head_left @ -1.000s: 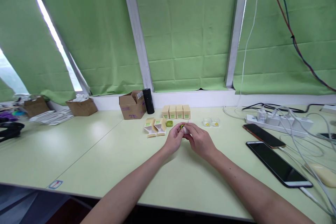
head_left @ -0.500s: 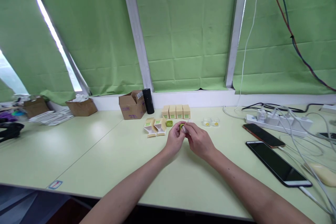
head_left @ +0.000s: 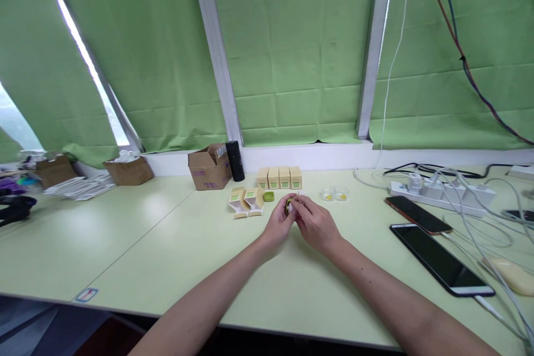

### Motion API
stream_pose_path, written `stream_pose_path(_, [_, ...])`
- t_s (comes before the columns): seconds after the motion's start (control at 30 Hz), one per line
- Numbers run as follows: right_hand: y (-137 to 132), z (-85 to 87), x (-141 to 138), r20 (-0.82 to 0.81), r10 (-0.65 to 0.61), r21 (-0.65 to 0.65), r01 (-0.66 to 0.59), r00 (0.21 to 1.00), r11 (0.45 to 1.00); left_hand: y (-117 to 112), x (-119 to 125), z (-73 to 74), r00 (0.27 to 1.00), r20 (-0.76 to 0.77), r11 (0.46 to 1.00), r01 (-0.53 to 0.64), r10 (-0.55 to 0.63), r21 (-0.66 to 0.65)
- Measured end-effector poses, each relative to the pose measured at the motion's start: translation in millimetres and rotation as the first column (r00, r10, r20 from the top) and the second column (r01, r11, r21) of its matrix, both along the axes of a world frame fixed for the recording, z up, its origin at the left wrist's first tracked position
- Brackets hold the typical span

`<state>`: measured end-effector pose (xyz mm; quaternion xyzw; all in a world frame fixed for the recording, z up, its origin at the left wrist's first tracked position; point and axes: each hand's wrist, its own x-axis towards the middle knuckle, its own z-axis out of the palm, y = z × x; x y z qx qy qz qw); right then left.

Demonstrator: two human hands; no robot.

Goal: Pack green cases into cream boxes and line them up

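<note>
My left hand (head_left: 276, 225) and my right hand (head_left: 319, 223) meet above the middle of the table. The left fingers are wrapped round a small green object (head_left: 287, 206) with a dark inner side. My right fingertips pinch at its near face, where something small and pale shows; its kind is too small to tell. Just beyond the left hand lies a small green open-topped case (head_left: 269, 196). Left of that case are two opened cardboard boxes (head_left: 253, 201) with white insides. To the right of the hands stand clear plastic cups (head_left: 328, 194) with yellow spots.
Several closed small boxes (head_left: 285, 177) stand in a row at the back. Behind the opened boxes are a brown carton (head_left: 209, 168) and a black cylinder (head_left: 236, 161). On the right lie two phones (head_left: 441, 259), a white power strip (head_left: 442, 196) and tangled cables.
The green object has turned slightly in my left hand, showing more of its dark side. My right fingers have shifted a little over it. Everything on the table stays put.
</note>
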<state>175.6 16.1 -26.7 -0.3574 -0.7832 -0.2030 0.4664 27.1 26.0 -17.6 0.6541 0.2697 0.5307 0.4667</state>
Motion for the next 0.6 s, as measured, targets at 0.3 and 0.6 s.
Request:
stream_pose_path(0.3, [0.7,-0.1,-1.0,-0.010,-0.014,0.002,0.014,1.000,1.000,5.5,-1.2,-2.6,0.999,0.031,1.000,0.014,-0.014,-0.006])
stream_pose_path(0.6, [2.1,-0.3,-0.9,-0.011,-0.009,0.016,0.009,1.000,1.000,6.8,-1.7,-2.7,0.999,0.030,1.000,0.023,-0.022,-0.009])
